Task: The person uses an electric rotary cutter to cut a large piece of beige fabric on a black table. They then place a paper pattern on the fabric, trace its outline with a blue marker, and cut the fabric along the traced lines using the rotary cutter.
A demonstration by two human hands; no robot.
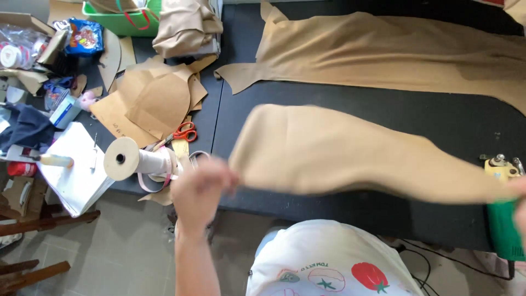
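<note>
A long tan fabric piece [350,151] is stretched out in the air over the near edge of the black table [438,115], blurred by motion. My left hand [200,189] grips its left end. At the frame's right edge my right hand [519,192] holds the other end; only part of that hand shows. A larger tan fabric sheet [394,52] lies flat across the back of the table.
Brown paper pattern pieces [153,98] lie at the left with red-handled scissors [183,133], a spool of tape [137,159], white papers [76,164], a green bin [123,22] and folded tan cloth [186,24]. A green and yellow power tool [501,219] sits at right.
</note>
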